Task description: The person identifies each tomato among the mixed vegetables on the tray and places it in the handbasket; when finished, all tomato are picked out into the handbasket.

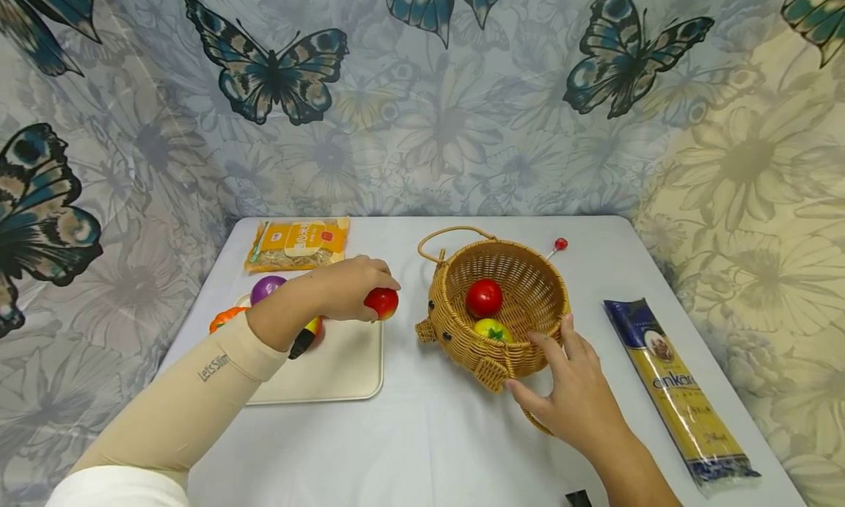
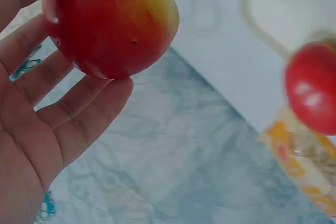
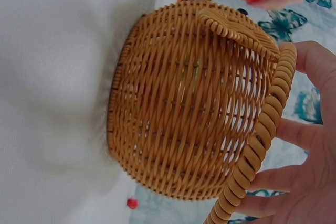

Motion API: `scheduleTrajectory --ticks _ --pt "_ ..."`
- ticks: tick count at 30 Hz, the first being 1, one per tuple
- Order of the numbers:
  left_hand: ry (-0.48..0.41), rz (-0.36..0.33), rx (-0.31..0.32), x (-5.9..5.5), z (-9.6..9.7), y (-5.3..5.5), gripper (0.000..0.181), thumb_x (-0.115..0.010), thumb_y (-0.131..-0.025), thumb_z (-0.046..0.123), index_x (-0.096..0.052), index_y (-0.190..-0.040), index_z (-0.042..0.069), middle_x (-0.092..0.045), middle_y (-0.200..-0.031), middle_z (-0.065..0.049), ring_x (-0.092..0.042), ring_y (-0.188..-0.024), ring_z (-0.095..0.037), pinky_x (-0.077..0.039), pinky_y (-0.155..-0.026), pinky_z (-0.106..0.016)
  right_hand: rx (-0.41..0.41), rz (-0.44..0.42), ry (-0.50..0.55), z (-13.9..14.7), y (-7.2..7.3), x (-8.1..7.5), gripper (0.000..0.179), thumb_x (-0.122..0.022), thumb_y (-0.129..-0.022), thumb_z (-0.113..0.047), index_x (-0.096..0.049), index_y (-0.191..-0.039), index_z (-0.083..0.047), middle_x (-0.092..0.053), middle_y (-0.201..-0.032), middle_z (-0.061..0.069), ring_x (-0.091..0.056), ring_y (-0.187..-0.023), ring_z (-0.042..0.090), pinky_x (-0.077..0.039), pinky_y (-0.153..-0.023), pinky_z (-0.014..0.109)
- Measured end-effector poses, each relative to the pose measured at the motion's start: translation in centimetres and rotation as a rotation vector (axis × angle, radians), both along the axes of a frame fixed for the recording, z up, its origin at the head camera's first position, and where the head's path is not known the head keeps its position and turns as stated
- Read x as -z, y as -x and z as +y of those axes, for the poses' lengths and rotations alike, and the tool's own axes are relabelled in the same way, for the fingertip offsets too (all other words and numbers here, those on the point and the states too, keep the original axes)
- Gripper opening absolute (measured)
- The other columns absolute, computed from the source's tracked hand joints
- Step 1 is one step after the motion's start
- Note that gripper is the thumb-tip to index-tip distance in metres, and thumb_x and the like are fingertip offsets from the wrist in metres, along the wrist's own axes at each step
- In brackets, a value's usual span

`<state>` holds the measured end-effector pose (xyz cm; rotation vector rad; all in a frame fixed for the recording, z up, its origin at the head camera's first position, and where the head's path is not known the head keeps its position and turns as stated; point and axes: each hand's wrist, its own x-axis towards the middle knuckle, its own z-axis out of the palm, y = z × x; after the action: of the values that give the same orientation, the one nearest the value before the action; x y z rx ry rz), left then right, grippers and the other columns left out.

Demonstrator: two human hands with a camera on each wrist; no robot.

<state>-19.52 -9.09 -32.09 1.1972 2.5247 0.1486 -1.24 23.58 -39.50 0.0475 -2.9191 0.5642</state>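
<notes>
White sleeve foremost, left hand grasps a red fruit; right hand, its grip relaxed, touches the wicker basket.

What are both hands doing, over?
Left hand holds red-yellow apple, outside wicker basket. Right hand at basket's rim. Nothing seen between apple and basket.

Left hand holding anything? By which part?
The left hand holds a red-and-yellow fruit by its rounded body, fingertips against the red skin.
</notes>
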Motion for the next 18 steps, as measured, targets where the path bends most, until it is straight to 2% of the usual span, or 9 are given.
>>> scheduleTrajectory --ticks 8,12,18 --pt "-0.049 0.038 0.067 -2.7 3.5 0.2 0.049 -0.079 -0.091 0.021 -0.065 -0.137 0.017 -0.060 -0.133 -0.006 -0.054 -0.119 -0.028 -0.055 -0.095 -0.038 -0.006 -0.001 0.005 0.1 -0.1 0.0 0.072 -0.083 -0.081 -0.047 -0.058 -0.137 -0.010 -0.021 -0.160 0.040 -0.035 -0.134 0.065 -0.040 -0.091 0.083" --pt "-0.070 0.061 0.094 -3.6 5.1 0.2 0.046 -0.079 -0.090 0.020 -0.067 -0.135 0.018 -0.061 -0.132 -0.004 -0.054 -0.120 -0.026 -0.055 -0.095 -0.036 -0.003 -0.007 0.008 0.1 -0.1 0.0 0.071 -0.082 -0.081 -0.047 -0.058 -0.137 -0.011 -0.020 -0.160 0.040 -0.035 -0.134 0.065 -0.040 -0.091 0.083" --pt "-0.074 0.068 0.119 -4.6 7.5 0.2 0.049 -0.077 -0.092 0.020 -0.064 -0.139 0.019 -0.059 -0.136 -0.002 -0.052 -0.124 -0.024 -0.053 -0.098 -0.033 -0.003 -0.009 0.009 0.1 -0.1 0.0 0.071 -0.082 -0.081 -0.047 -0.057 -0.138 -0.012 -0.019 -0.160 0.040 -0.035 -0.134 0.065 -0.040 -0.089 0.083"
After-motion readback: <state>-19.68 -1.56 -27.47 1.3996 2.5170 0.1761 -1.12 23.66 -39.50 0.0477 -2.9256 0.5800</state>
